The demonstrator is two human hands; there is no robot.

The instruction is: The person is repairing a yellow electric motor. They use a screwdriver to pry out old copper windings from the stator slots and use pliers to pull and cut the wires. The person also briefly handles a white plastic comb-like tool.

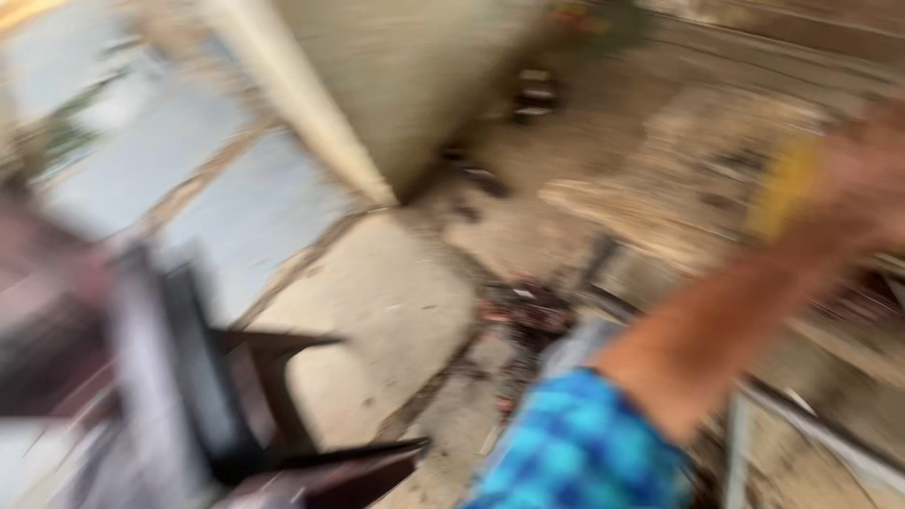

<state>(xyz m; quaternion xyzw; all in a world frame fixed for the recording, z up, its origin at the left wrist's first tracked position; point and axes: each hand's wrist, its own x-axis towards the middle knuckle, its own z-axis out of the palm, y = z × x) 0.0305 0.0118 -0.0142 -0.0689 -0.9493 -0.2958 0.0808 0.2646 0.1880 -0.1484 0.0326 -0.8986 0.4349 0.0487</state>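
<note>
I see everything smeared by motion blur here, so I can make out only coarse shapes. My right hand point(872, 174) reaches out toward the upper right edge of the view, the bare forearm running back down to a rolled blue checked sleeve point(580, 452) at the bottom. Just beside the hand, on its near-left side and seemingly touching it, sits a yellow object point(782, 188), upright and narrow; it is too blurred for me to name it. I cannot tell whether the fingers are closed on it or spread, since they dissolve into the blur. My left hand does not show.

Taking the yellow object as my landmark: behind and below it lies a pale stack of wooden boards point(679, 179), spreading to its left. Further left of it a cream-coloured pillar point(311, 123) rises with its foot meeting the concrete floor point(377, 302). Below and left of the object, on the floor, there is a heap of dark reddish debris point(528, 311). Above and left of it, near the wall, two dark items point(535, 94) lie on the ground, possibly footwear, though I cannot be sure. Far to its lower left, dark furniture, perhaps a chair point(245, 405), fills the corner of the view. Below the object, right of my sleeve, a grey metal frame point(811, 415) slants across.

I can make out no packages, labels or signs through the blur.
</note>
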